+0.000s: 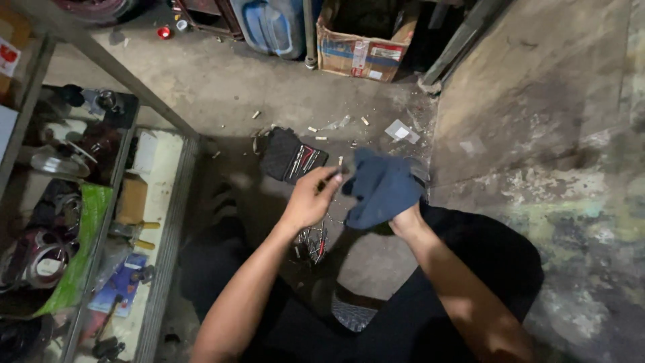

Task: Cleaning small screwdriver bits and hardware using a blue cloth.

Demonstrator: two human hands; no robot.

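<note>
While a dark blue rag (pixel 381 188) is bunched over the right hand (pixel 403 218), a small metal piece (pixel 340 163), too small to be told apart, is pinched between the fingertips of the left hand (pixel 310 199) at the cloth's left edge. The right hand is largely hidden under the cloth, so its grip cannot be made out. The rag is judged soft, light and limp, best gathered in a fist; the metal piece is judged stiff and perhaps slick, best held at its near end. An open black tool pouch (pixel 293 156) is seen farther off on the concrete floor (pixel 222 87), with loose tools (pixel 313 242) lying below the hands. A glass shelf unit (pixel 168 202) stands at left, a cardboard box (pixel 363 50) at the far side.
</note>
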